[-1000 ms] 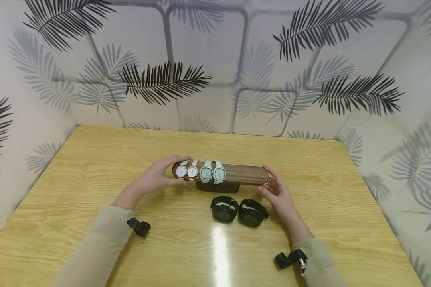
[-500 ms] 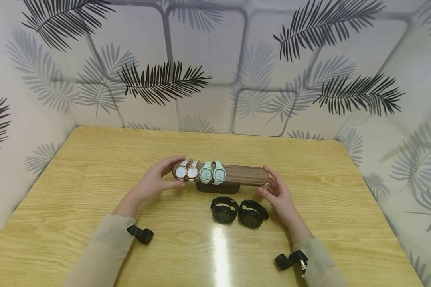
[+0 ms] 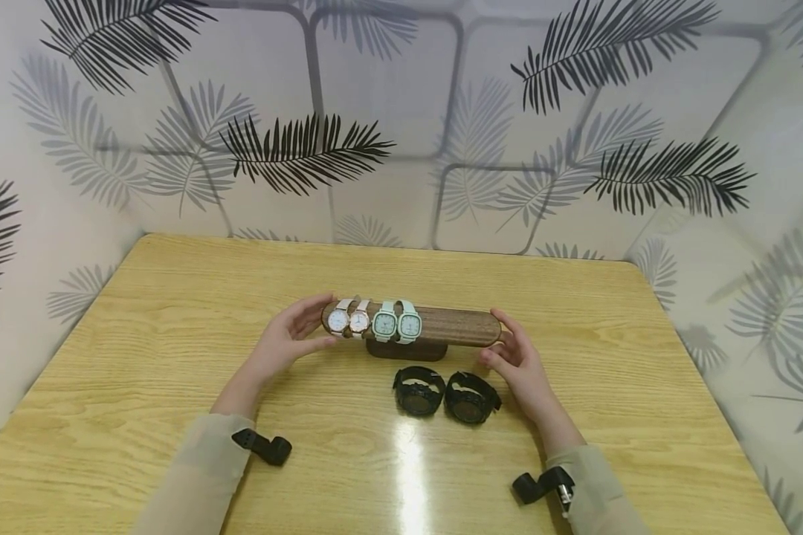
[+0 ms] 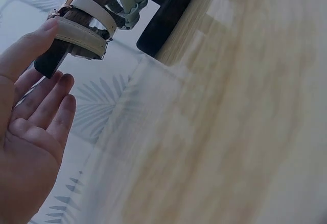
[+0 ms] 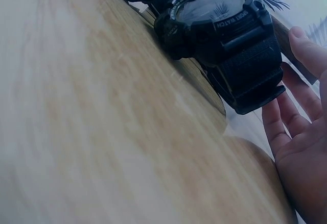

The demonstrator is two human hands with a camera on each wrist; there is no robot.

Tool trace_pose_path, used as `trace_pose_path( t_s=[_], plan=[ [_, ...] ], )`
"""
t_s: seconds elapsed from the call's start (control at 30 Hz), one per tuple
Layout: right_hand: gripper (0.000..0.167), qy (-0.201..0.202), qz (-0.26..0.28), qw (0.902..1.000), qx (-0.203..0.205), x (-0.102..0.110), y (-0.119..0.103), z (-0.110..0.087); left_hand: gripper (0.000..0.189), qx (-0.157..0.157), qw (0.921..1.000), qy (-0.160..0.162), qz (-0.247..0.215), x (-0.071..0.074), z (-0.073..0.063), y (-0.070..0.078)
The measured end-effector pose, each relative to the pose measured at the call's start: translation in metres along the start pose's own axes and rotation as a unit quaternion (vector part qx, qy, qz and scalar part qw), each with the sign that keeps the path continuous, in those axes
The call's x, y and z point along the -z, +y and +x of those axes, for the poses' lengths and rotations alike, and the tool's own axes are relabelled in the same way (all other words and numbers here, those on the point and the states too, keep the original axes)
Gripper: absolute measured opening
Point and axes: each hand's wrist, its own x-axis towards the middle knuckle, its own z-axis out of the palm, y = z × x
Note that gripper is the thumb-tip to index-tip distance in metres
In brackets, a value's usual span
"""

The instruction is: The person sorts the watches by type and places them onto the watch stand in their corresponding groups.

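A dark wooden watch stand (image 3: 458, 325) stands mid-table, its long bar level on a short base. Two white-strapped watches (image 3: 348, 320) and two mint-green watches (image 3: 397, 325) sit around the bar's left half. My left hand (image 3: 282, 345) is at the left end, thumb in front and fingers loosely behind; contact is hard to tell. In the left wrist view, its fingers (image 4: 59, 109) look relaxed near the bar's end. At the other end, my right hand (image 3: 518, 364) holds the bar between thumb and fingers. Two black sports watches (image 3: 418, 391) lie before the stand, nearer the right hand.
The pale wooden table (image 3: 334, 475) reaches back to a wall covering (image 3: 388, 82) with leaf prints. A black wrist camera (image 3: 271, 448) is strapped to the left sleeve and another camera (image 3: 535, 487) to the right. Light glares on the tabletop in front of the black watches.
My left hand has eased a little to the left and its fingers cover less of the bar's end. The right hand, stand and watches look unmoved.
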Motion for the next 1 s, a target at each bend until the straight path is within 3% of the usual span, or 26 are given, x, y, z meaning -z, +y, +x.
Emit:
trace_pose_path(
  t_s=[0.23, 0.67, 0.87, 1.0],
  plan=[
    [0.068, -0.003, 0.009, 1.0, 0.003, 0.0, 0.0, 0.0, 0.059, 0.009, 0.9981, 0.033, -0.052, -0.003, -0.004, -0.004],
    [0.066, 0.016, -0.021, 0.9996, -0.011, -0.001, 0.0, 0.0, 0.051, 0.006, 0.9966, 0.056, -0.06, -0.006, -0.008, -0.012],
    [0.064, 0.034, -0.114, 0.9928, -0.006, -0.003, -0.017, 0.0, 0.051, 0.007, 0.9967, 0.058, -0.056, -0.006, -0.009, -0.015],
    [0.067, 0.042, -0.233, 0.9708, 0.036, 0.0, -0.029, 0.001, 0.051, 0.01, 0.9967, 0.061, -0.052, -0.005, -0.008, -0.015]
  ],
)
